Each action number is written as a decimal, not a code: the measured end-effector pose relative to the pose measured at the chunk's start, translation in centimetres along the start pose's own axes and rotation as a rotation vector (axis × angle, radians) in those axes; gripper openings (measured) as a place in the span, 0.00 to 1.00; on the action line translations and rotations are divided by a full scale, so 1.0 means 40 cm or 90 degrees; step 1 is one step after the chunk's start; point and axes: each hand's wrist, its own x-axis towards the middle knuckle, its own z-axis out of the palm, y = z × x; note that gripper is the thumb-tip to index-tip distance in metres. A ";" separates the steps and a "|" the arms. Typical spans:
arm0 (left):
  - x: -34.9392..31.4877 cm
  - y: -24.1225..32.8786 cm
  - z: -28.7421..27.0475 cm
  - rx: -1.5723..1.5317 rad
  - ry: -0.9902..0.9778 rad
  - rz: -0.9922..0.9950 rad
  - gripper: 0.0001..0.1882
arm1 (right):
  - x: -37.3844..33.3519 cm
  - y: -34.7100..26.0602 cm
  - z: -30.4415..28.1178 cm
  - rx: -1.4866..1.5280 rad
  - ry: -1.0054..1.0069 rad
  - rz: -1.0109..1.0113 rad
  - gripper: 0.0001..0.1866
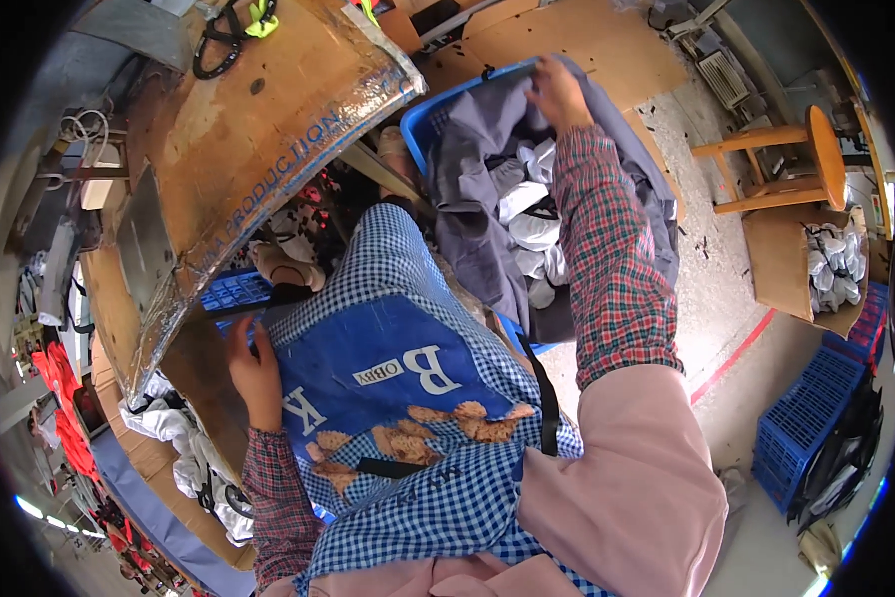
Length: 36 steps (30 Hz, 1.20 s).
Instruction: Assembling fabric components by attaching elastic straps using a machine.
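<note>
My right hand (pixel 559 95) reaches to the far side of a blue plastic bin (pixel 415 124), its fingers curled at the edge of the grey cloth (pixel 472 214) that lines it. Inside the cloth lies a heap of white bundled pieces (pixel 534 214) with some dark parts; their kind is unclear. My left hand (pixel 253 373) is beside my blue checked apron (pixel 388 249), next to the table's near corner. Its fingers are stretched and apart, and nothing shows in them.
A cardboard-topped table (pixel 258 129) stands at the left, its edge wrapped in clear film. Cartons of white pieces flank me, one left (pixel 169 438), one right (pixel 832 264). Beyond the bin's right side are a wooden stool (pixel 806 149) and a blue crate (pixel 806 413).
</note>
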 end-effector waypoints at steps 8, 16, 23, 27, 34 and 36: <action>0.094 0.066 0.041 -0.019 0.037 0.151 0.13 | -0.145 -0.054 0.017 -0.505 0.042 -0.193 0.30; 0.052 0.053 0.036 -0.044 0.036 0.151 0.12 | -0.720 0.347 -0.011 -0.787 -0.091 -0.116 0.37; 0.000 0.011 0.016 -0.089 0.053 0.095 0.12 | -0.843 0.480 0.083 -0.883 -0.172 -0.134 0.09; -0.039 0.039 -0.035 -0.160 0.006 0.076 0.13 | -0.823 0.576 0.060 -0.775 -0.432 -0.027 0.17; -0.153 0.105 -0.369 -0.082 -0.120 0.212 0.14 | -0.834 0.471 0.030 -0.842 -0.233 -0.187 0.14; -0.179 0.099 -0.446 -0.056 -0.123 0.179 0.15 | -0.854 0.406 0.001 -0.865 -0.112 -0.135 0.17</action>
